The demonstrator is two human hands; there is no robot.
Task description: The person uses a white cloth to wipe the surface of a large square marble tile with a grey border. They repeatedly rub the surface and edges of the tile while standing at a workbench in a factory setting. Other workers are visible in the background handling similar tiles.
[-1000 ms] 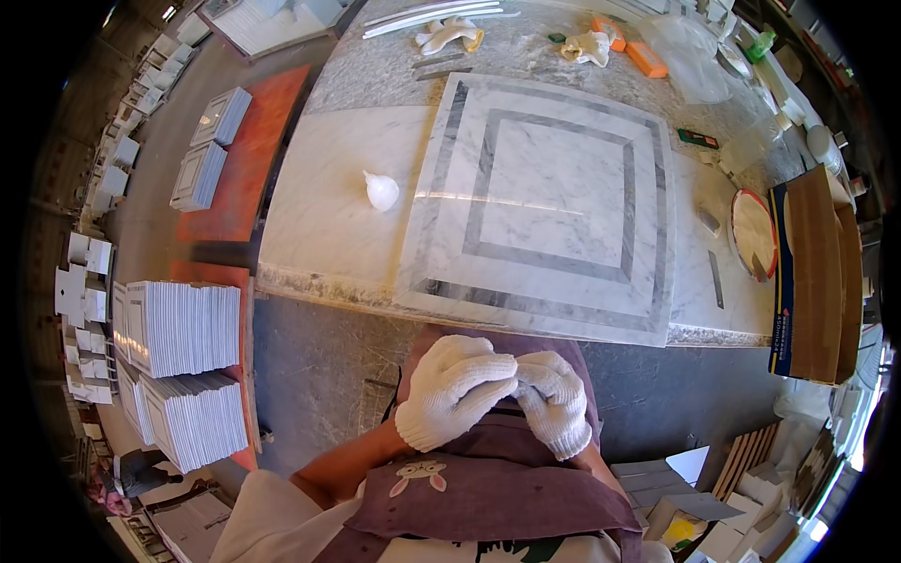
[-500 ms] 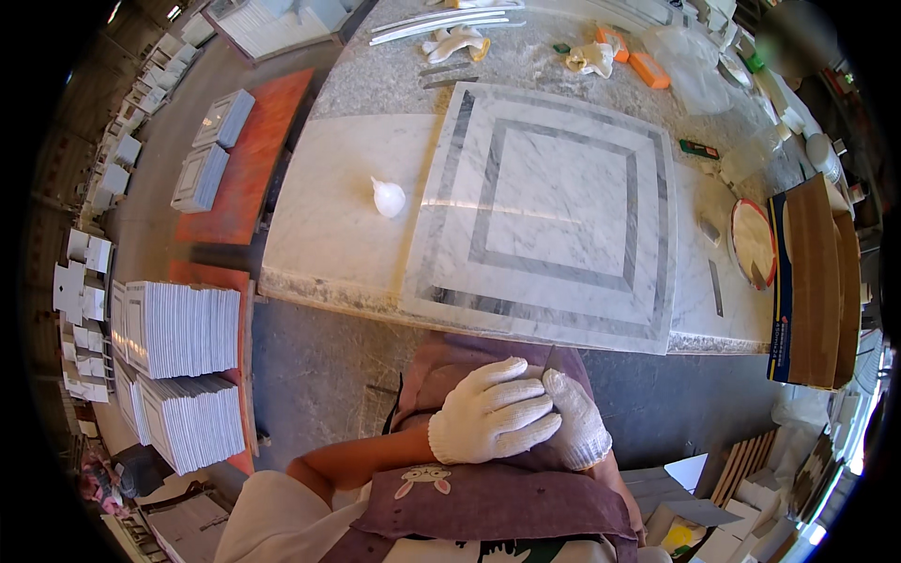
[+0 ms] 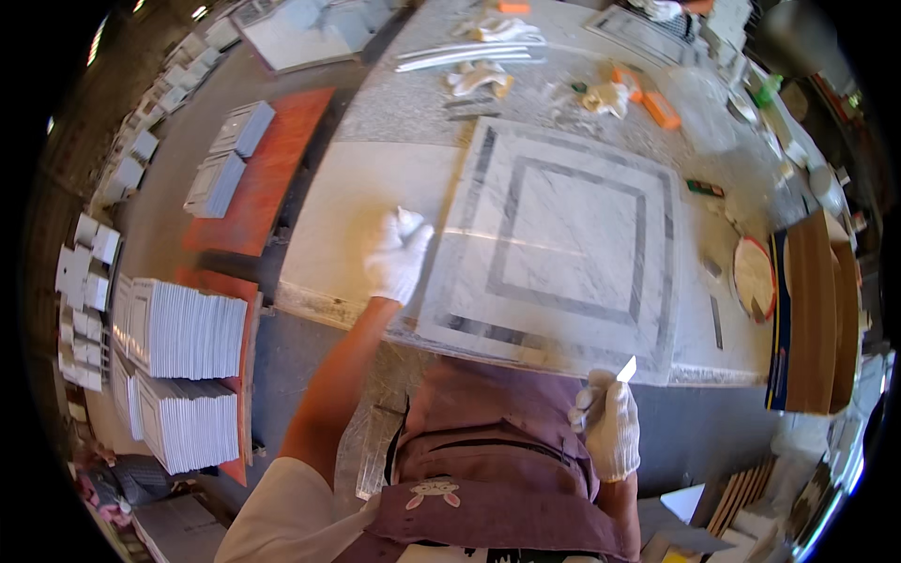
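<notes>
**Gloved hands at the marble slab**

The left hand (image 3: 398,255), in a white glove, reaches out over the table (image 3: 347,202). It lies on a small white lump (image 3: 409,221) w/ the fingers curled round it, so it looks like a grip, but the glove hides most of it. The lump peeks out just past the fingertips.

Right beside that hand, on its right side, is the big marble slab (image 3: 563,249), white w/ grey square bands. The hand sits at the slab's left edge, on the plain pale part of the table.

The right hand (image 3: 612,427), also in a white glove, is low & close to the body, just below the slab's near edge. It is closed on a small thin blade (image 3: 626,369), which sticks up from the top of the fist.

Far past the left hand, at the table's back, lie rags (image 3: 481,77) & orange bits (image 3: 663,111). Well off to the right of the right hand stand brown boards (image 3: 815,310), & a round plate (image 3: 754,278) lies near them. Left of the left arm, down on the floor, are stacks of grey tiles (image 3: 183,328).
</notes>
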